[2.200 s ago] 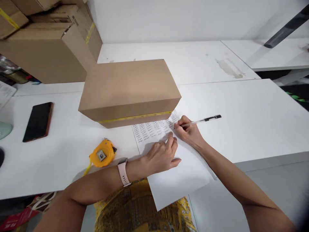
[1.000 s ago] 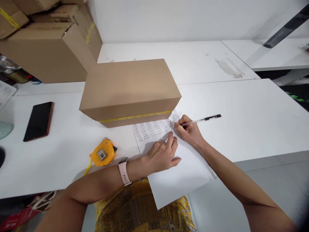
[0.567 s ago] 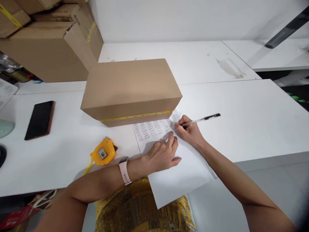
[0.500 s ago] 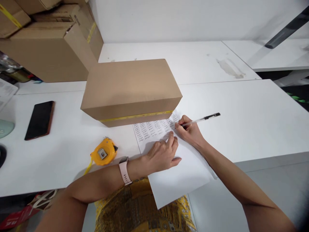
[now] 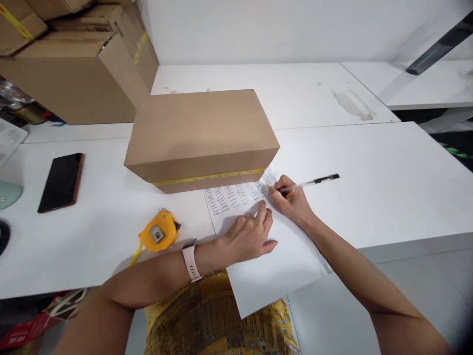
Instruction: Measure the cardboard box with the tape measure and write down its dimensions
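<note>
My right hand (image 5: pixel 291 199) grips a clear pen with a black cap end (image 5: pixel 312 182), its tip down at the handwritten lines. Under both hands lies a sheet of white paper (image 5: pixel 273 281), with rows of small writing across its upper part and its lower end past the table edge. My left hand (image 5: pixel 247 234) rests on the sheet, fingers stretched out and thumb apart, holding nothing. A closed cardboard box (image 5: pixel 203 128) with a yellow tape strip stands just beyond the hands and hides the paper's top.
Left of my forearm sits an orange tape measure (image 5: pixel 159 231). A dark phone (image 5: pixel 61 182) lies farther left on the white table (image 5: pixel 351 187). Larger cardboard boxes (image 5: pixel 74 79) are stacked at the back left. A green object (image 5: pixel 9 195) shows at the left edge.
The pen and my right hand have shifted very slightly to the right. My left hand stays in place on the paper.
</note>
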Demonstrator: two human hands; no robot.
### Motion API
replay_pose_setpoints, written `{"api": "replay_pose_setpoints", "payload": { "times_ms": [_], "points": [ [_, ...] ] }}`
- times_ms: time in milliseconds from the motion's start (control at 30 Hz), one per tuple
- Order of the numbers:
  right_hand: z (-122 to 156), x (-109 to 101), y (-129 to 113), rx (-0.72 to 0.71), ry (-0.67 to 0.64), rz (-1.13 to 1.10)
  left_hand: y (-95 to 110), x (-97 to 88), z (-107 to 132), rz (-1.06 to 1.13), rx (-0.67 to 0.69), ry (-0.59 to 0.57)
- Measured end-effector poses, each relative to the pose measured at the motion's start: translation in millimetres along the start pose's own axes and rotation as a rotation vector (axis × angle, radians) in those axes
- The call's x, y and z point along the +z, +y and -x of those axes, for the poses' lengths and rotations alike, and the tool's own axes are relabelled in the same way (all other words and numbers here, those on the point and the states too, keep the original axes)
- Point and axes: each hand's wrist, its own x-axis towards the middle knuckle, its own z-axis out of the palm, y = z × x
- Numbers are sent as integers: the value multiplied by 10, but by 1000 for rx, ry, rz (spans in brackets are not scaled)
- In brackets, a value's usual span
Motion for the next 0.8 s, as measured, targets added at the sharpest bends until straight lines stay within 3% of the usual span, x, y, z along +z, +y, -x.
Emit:
{"api": "replay_pose_setpoints", "payload": {
  "times_ms": [800],
  "points": [
    [-6,-9,24,6,25,28,4,-1,0,-20,7,-3]
  ]
}}
